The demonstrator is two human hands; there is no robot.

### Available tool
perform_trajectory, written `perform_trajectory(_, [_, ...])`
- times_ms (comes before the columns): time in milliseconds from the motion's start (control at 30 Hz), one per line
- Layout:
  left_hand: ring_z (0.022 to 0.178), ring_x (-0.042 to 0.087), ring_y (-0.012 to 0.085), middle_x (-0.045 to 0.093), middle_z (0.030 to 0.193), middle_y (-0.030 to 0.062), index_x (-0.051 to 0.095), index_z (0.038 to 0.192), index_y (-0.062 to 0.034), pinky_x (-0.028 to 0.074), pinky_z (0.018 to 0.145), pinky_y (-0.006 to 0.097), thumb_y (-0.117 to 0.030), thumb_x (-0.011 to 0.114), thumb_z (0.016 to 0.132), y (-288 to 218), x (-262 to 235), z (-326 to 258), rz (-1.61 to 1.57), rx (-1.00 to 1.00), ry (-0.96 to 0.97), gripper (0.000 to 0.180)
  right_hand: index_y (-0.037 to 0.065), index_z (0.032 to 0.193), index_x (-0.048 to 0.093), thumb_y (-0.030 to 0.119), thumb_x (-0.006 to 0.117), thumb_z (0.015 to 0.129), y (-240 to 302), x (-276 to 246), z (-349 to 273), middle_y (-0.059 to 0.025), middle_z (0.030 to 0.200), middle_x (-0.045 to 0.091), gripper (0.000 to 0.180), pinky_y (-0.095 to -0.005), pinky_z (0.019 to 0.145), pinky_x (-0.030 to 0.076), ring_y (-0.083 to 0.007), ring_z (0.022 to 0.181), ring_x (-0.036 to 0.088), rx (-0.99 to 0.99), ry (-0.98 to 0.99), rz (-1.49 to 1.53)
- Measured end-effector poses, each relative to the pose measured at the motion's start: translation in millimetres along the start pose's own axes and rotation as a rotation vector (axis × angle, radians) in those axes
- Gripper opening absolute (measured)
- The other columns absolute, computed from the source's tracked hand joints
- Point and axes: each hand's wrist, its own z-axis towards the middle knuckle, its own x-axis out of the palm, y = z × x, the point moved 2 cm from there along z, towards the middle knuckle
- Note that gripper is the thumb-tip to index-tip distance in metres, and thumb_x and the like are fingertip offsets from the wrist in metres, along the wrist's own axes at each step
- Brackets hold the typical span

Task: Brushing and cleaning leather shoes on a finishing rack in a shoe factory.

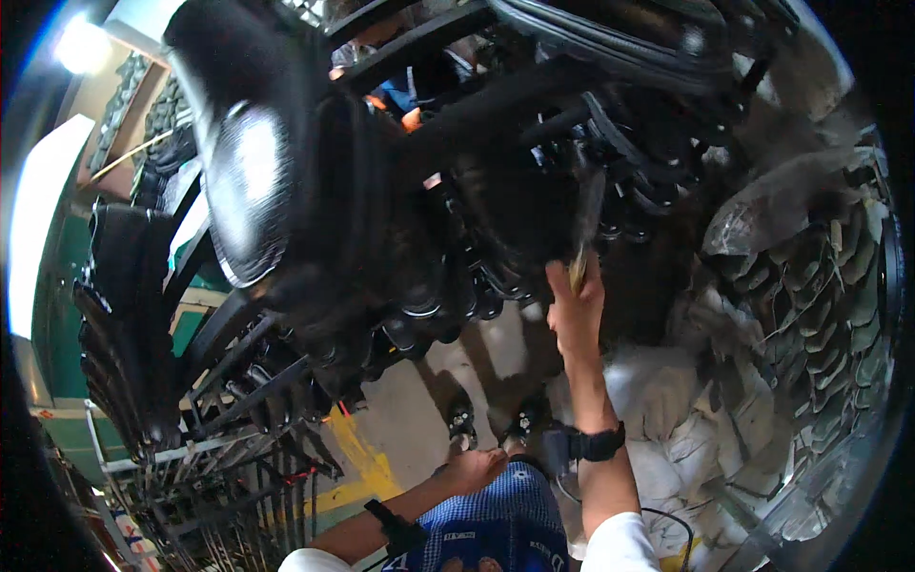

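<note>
My right hand [578, 310] is raised and closed around a slim tool [579, 267] with a yellowish handle. Its long greyish end points up among the black shoes and is blurred. Just left of that tool hangs a dark shoe [505, 205], in shadow. My left hand [477, 470] is low in front of my waist, fingers curled in; whatever it may hold is hidden. A large glossy black shoe [253, 181] looms at the upper left, and another black shoe [629, 38] lies across the top.
Dark rack bars [410, 43] carry many black shoes. At left stands a metal rack [191, 453] beside a green panel [71, 334]. On the right are pale bags [658, 391] and stacked grey-green curved pieces [820, 334] under clear plastic. Yellow tape [367, 458] marks the floor.
</note>
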Motion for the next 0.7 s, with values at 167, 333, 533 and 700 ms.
perform_trajectory(167, [0.069,0.060,0.0250,0.060,0.079,0.0114,0.053,0.095,-0.0071,0.048,0.063,0.036,-0.018,0.047,0.086,5,-18,-4,-0.217,-0.259,-0.113,0.015,0.010,0.125,0.041,0.025,0.071,0.070,37,25,5,-0.0021,0.098,0.051,0.064,-0.0168,0.034,0.023,-0.0018,0.051,0.036,0.305,-0.028,0.114])
perform_trajectory(333, [0.071,0.060,0.0239,0.061,0.079,0.0086,0.055,0.096,-0.0084,0.047,0.065,0.036,-0.019,0.044,0.088,21,-20,-22,-0.205,-0.280,-0.225,0.017,0.011,0.118,0.048,0.023,0.073,0.065,39,34,-1,0.0027,0.082,0.050,0.060,-0.0193,0.035,0.023,-0.0039,0.048,0.036,0.341,0.010,0.082])
perform_trajectory(533, [0.072,0.061,0.0232,0.062,0.080,0.0070,0.055,0.096,-0.0082,0.047,0.066,0.035,-0.022,0.042,0.089,38,-10,-46,-0.269,-0.279,-0.294,0.020,0.011,0.105,0.051,0.026,0.071,0.068,28,34,-5,0.0021,0.086,0.049,0.044,-0.0189,0.036,0.024,-0.0047,0.050,0.037,0.377,-0.002,0.061])
perform_trajectory(700, [0.069,0.060,0.0199,0.060,0.077,0.0092,0.054,0.095,-0.0052,0.047,0.064,0.033,-0.025,0.042,0.089,65,4,-71,-0.474,-0.419,-0.211,0.025,0.010,0.101,0.050,0.033,0.066,0.075,26,42,-22,0.0005,0.078,0.049,0.038,-0.0193,0.035,0.022,-0.0046,0.041,0.030,0.326,-0.125,-0.044])
